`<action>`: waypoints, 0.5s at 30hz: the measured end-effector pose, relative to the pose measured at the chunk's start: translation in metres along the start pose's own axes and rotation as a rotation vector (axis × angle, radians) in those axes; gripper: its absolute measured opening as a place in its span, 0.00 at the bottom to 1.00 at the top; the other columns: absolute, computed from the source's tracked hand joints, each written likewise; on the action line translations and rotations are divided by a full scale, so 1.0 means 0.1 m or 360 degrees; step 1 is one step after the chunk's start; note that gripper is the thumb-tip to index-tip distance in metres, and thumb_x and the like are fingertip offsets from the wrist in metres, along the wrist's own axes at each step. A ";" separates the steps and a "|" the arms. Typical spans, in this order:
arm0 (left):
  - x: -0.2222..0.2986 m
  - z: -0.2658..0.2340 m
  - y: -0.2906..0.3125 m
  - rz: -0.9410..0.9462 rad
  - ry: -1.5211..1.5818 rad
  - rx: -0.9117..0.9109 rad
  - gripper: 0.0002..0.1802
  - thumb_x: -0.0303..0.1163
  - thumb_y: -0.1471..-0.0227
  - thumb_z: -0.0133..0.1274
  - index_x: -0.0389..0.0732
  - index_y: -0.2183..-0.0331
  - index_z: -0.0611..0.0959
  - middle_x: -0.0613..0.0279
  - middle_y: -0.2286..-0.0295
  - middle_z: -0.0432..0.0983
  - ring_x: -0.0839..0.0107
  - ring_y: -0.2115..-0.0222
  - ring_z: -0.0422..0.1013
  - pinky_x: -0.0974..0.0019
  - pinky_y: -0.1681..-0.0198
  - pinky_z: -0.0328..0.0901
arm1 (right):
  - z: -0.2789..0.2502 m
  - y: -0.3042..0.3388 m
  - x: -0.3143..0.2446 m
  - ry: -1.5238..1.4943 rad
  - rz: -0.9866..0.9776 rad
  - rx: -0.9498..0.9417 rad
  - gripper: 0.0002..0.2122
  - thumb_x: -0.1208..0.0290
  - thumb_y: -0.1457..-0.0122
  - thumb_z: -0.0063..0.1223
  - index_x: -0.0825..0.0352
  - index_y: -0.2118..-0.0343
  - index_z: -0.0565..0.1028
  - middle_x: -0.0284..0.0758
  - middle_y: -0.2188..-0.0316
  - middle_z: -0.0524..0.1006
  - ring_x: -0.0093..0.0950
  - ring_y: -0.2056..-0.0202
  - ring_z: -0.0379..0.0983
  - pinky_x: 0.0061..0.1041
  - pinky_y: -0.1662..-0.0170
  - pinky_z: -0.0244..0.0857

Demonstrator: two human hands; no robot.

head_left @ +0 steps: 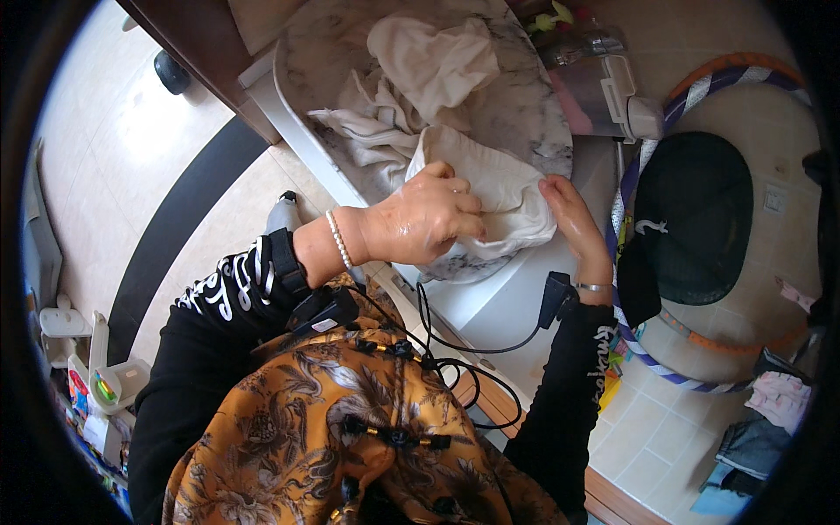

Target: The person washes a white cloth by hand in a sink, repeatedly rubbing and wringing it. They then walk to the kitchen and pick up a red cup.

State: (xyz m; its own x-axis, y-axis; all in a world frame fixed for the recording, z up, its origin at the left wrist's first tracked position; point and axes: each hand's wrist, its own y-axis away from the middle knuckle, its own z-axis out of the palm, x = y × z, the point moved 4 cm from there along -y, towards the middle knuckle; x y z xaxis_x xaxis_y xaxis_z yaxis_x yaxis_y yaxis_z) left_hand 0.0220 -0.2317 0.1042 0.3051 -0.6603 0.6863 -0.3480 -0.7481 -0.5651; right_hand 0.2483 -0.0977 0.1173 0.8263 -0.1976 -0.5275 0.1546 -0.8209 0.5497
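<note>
While her wet left hand [424, 219] clenches a wad of white cotton cloth [490, 188], the right hand [573, 219] pinches its edge. Both press it inside the grey-veined marble basin [542, 114], just beside 1 more crumpled white cloth [420, 66] behind.

There is one view. The camera sits on the person's head and looks straight down. It is close to the marble basin [534, 114], which fills the top middle. The left hand [420, 219] and right hand [573, 223] come up from the bottom edge, with the person's chest right below the camera. The picture is round, its corners are dark, and straight lines bend near the rim. The tiled floor [665, 437] shows at both sides.
</note>
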 end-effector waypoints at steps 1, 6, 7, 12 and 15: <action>0.01 0.01 0.02 0.0024 0.0003 -0.0023 0.16 0.22 0.69 0.57 0.49 0.71 0.82 0.69 0.74 0.72 0.67 0.68 0.68 0.61 0.61 0.56 | 0.02 -0.07 -0.01 0.0162 -0.0098 0.0044 0.24 0.56 0.43 0.50 0.72 0.51 0.68 0.44 0.56 0.73 0.34 0.52 0.68 0.27 0.49 0.60; 0.05 0.03 0.11 0.0111 0.0045 -0.0123 0.17 0.23 0.69 0.58 0.50 0.71 0.83 0.72 0.72 0.72 0.68 0.66 0.67 0.60 0.56 0.56 | 0.25 -0.39 -0.09 0.0618 -0.0337 -0.0114 0.26 0.55 0.45 0.53 0.73 0.52 0.70 0.48 0.56 0.74 0.37 0.52 0.70 0.29 0.51 0.62; 0.06 0.02 0.12 0.0127 0.0044 -0.0131 0.17 0.23 0.69 0.58 0.50 0.70 0.83 0.72 0.73 0.72 0.68 0.66 0.67 0.60 0.55 0.56 | 0.29 -0.45 -0.08 0.0661 -0.0291 -0.0185 0.25 0.55 0.46 0.54 0.73 0.53 0.70 0.48 0.56 0.74 0.36 0.53 0.71 0.29 0.51 0.62; 0.09 -0.07 0.18 0.0178 -0.0009 -0.0183 0.17 0.24 0.68 0.58 0.49 0.69 0.83 0.70 0.74 0.71 0.68 0.67 0.66 0.60 0.54 0.55 | 0.22 -0.57 -0.01 0.0503 -0.0075 -0.0046 0.24 0.60 0.49 0.58 0.72 0.53 0.71 0.45 0.57 0.75 0.34 0.56 0.72 0.30 0.54 0.64; 0.10 -0.14 0.24 0.0137 -0.0065 -0.0163 0.18 0.25 0.68 0.57 0.48 0.67 0.82 0.69 0.74 0.70 0.68 0.68 0.66 0.61 0.55 0.56 | -0.04 -0.46 -0.07 0.0229 -0.0327 0.0215 0.21 0.64 0.50 0.58 0.69 0.54 0.71 0.42 0.58 0.75 0.32 0.58 0.71 0.28 0.55 0.64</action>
State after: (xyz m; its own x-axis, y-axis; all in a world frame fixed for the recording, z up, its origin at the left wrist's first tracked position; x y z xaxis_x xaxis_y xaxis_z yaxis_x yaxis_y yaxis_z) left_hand 0.0039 -0.2557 0.1038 0.3054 -0.7255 0.6168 -0.4626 -0.6792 -0.5698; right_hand 0.2379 -0.0563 0.0986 0.8549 0.0507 -0.5164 0.2613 -0.9019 0.3441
